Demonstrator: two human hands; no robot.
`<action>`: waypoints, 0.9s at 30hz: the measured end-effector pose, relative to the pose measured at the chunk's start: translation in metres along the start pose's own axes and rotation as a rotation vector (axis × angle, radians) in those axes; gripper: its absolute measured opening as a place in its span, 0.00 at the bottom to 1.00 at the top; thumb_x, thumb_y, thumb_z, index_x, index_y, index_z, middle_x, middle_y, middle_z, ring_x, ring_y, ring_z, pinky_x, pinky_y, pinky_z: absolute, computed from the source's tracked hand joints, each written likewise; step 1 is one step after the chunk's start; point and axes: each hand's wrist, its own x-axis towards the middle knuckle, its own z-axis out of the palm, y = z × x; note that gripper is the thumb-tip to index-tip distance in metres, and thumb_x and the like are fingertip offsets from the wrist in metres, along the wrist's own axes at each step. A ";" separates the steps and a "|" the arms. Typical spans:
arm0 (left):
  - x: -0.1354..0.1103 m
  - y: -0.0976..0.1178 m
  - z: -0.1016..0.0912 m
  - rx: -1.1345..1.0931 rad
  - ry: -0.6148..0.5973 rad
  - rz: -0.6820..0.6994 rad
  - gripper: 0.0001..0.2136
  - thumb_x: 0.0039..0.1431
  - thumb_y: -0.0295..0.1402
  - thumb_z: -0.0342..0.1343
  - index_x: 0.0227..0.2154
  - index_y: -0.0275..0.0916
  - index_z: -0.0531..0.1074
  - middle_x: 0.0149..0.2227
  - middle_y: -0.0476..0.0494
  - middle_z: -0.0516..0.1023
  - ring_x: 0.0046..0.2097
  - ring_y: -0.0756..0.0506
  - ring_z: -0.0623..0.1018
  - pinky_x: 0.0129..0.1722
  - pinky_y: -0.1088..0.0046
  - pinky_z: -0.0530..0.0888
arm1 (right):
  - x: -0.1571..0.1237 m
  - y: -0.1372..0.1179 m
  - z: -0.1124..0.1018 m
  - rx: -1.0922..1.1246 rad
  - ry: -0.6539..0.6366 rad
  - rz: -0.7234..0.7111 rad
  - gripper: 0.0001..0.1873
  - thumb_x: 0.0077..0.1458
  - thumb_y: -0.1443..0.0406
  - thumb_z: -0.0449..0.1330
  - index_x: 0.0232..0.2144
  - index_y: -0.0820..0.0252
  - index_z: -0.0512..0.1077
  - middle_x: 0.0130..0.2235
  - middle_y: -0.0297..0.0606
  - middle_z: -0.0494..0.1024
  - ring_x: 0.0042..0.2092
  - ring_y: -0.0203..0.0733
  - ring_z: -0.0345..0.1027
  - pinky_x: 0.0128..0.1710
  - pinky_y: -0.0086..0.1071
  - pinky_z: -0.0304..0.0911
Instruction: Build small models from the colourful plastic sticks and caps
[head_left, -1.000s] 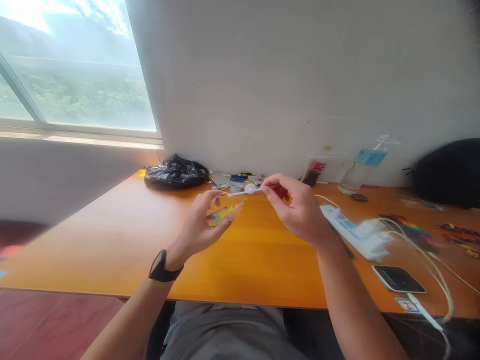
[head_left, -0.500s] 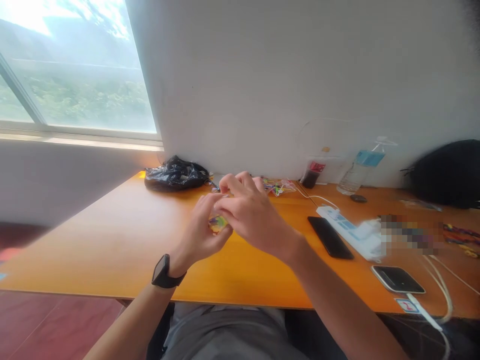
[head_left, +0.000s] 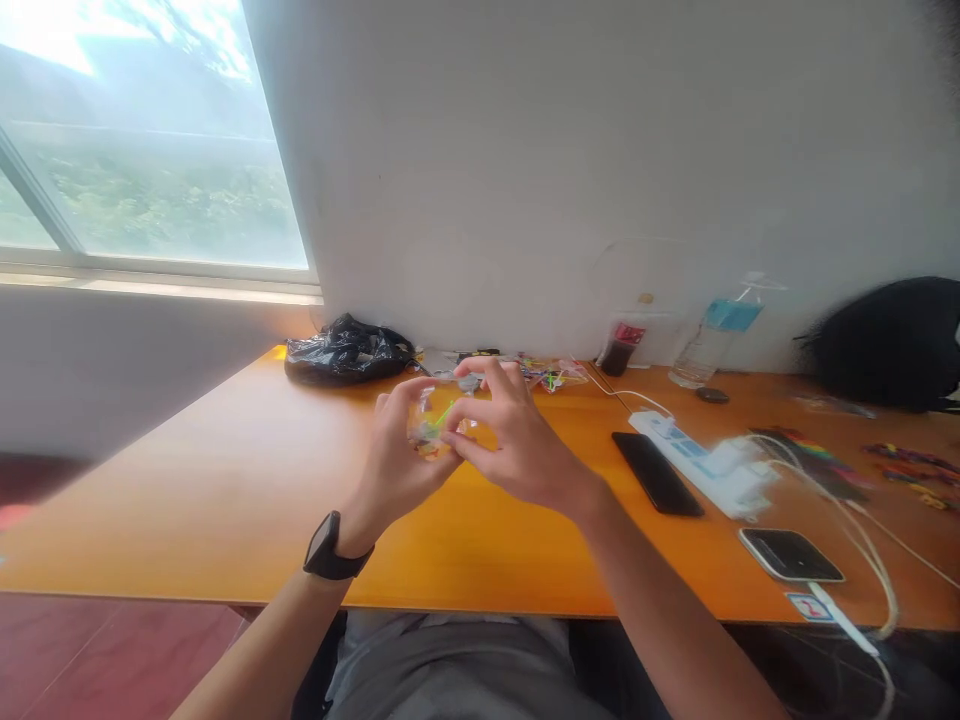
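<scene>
Above the middle of the table, my left hand point(head_left: 397, 440) grips a small clear plastic bag point(head_left: 424, 405) between its thumb and curved fingers. Small coloured pieces show in the bag, too blurred to make out. A thin bright green stick point(head_left: 445, 415) slants up just by my right fingertips; I cannot tell whether it lies inside the bag. My right hand point(head_left: 506, 430) pinches at the bag's right side with thumb and index finger, its other fingers arched above. The two thumbs nearly meet. A black watch point(head_left: 330, 548) is on my left wrist.
A black plastic bag point(head_left: 349, 350) and small packs of coloured pieces point(head_left: 551, 378) lie along the wall. To the right are a dark phone point(head_left: 656, 472), a white power strip point(head_left: 694, 460), a charging device point(head_left: 791, 555), cables, a cola bottle point(head_left: 621, 348) and a water bottle point(head_left: 709, 340).
My right fingers have lowered slightly and spread away from the left fingers, uncovering more of the clear bag. The green stick now shows plainly. The view has shifted slightly.
</scene>
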 end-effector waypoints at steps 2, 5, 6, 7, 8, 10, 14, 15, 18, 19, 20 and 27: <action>0.001 0.001 -0.002 -0.084 -0.033 -0.049 0.28 0.57 0.39 0.69 0.59 0.46 0.68 0.51 0.40 0.75 0.49 0.39 0.75 0.45 0.60 0.74 | 0.000 0.005 -0.002 0.029 0.031 0.017 0.06 0.67 0.66 0.61 0.36 0.54 0.76 0.61 0.42 0.66 0.58 0.52 0.62 0.62 0.51 0.61; 0.006 0.000 -0.006 -0.371 -0.091 -0.214 0.20 0.64 0.44 0.63 0.56 0.46 0.71 0.51 0.40 0.75 0.45 0.41 0.77 0.39 0.64 0.76 | -0.001 0.013 -0.008 0.118 0.087 0.061 0.05 0.69 0.67 0.58 0.39 0.56 0.74 0.60 0.45 0.65 0.57 0.49 0.66 0.61 0.47 0.64; 0.008 -0.002 -0.007 -0.451 -0.112 -0.273 0.17 0.66 0.44 0.61 0.54 0.45 0.73 0.49 0.40 0.76 0.44 0.43 0.78 0.38 0.65 0.76 | -0.002 0.015 -0.010 0.156 0.093 0.071 0.05 0.70 0.66 0.57 0.40 0.56 0.73 0.60 0.45 0.65 0.55 0.47 0.69 0.60 0.45 0.66; 0.009 -0.003 -0.008 -0.506 -0.142 -0.326 0.14 0.67 0.44 0.60 0.51 0.44 0.75 0.47 0.41 0.77 0.42 0.44 0.78 0.37 0.66 0.76 | -0.003 0.017 -0.011 0.190 0.093 0.079 0.05 0.70 0.66 0.57 0.40 0.56 0.73 0.60 0.45 0.65 0.53 0.46 0.70 0.58 0.44 0.67; 0.010 -0.005 -0.008 -0.539 -0.180 -0.367 0.13 0.67 0.44 0.60 0.47 0.43 0.76 0.44 0.42 0.78 0.40 0.45 0.78 0.37 0.66 0.75 | -0.004 0.019 -0.013 0.217 0.090 0.082 0.05 0.70 0.66 0.57 0.40 0.56 0.72 0.59 0.44 0.66 0.52 0.45 0.71 0.58 0.43 0.68; 0.011 -0.006 -0.007 -0.567 -0.252 -0.414 0.11 0.66 0.43 0.62 0.40 0.41 0.78 0.38 0.44 0.79 0.37 0.46 0.78 0.37 0.66 0.75 | -0.007 0.022 -0.015 0.250 0.095 0.084 0.04 0.69 0.66 0.57 0.39 0.56 0.72 0.58 0.43 0.67 0.52 0.45 0.72 0.59 0.43 0.68; 0.009 -0.001 -0.004 -0.653 -0.248 -0.406 0.12 0.64 0.42 0.66 0.32 0.39 0.74 0.39 0.43 0.82 0.40 0.46 0.80 0.43 0.65 0.77 | -0.018 0.028 -0.014 0.341 0.144 0.117 0.03 0.69 0.65 0.59 0.41 0.55 0.73 0.57 0.44 0.68 0.60 0.48 0.69 0.58 0.43 0.71; 0.009 0.001 -0.003 -0.680 -0.245 -0.403 0.12 0.64 0.42 0.66 0.33 0.39 0.73 0.41 0.42 0.83 0.41 0.46 0.81 0.43 0.65 0.78 | -0.021 0.030 -0.013 0.381 0.148 0.126 0.03 0.68 0.64 0.60 0.43 0.54 0.74 0.57 0.44 0.68 0.61 0.49 0.68 0.57 0.42 0.72; 0.006 0.006 0.000 -0.730 -0.247 -0.387 0.14 0.65 0.42 0.65 0.34 0.39 0.69 0.43 0.40 0.84 0.41 0.45 0.83 0.41 0.67 0.79 | -0.030 0.033 -0.009 0.449 0.105 0.132 0.11 0.67 0.63 0.63 0.51 0.50 0.75 0.59 0.43 0.68 0.64 0.50 0.66 0.57 0.41 0.73; 0.005 0.007 0.002 -0.733 -0.242 -0.372 0.14 0.65 0.42 0.66 0.34 0.38 0.69 0.44 0.39 0.85 0.41 0.45 0.83 0.40 0.68 0.79 | -0.032 0.033 -0.008 0.435 0.093 0.129 0.13 0.66 0.63 0.64 0.53 0.48 0.75 0.59 0.43 0.69 0.64 0.50 0.66 0.59 0.43 0.71; 0.004 0.007 0.003 -0.735 -0.238 -0.353 0.15 0.65 0.41 0.66 0.34 0.38 0.68 0.44 0.39 0.85 0.41 0.45 0.84 0.40 0.69 0.79 | -0.034 0.033 -0.007 0.409 0.094 0.125 0.14 0.65 0.63 0.64 0.53 0.48 0.76 0.59 0.42 0.70 0.64 0.51 0.66 0.61 0.44 0.69; -0.001 0.014 0.005 -0.694 -0.154 -0.300 0.14 0.66 0.40 0.65 0.34 0.39 0.67 0.41 0.39 0.86 0.40 0.43 0.86 0.37 0.70 0.81 | -0.043 0.026 -0.003 0.346 0.233 0.083 0.02 0.62 0.66 0.68 0.37 0.54 0.77 0.44 0.39 0.79 0.49 0.47 0.76 0.52 0.41 0.70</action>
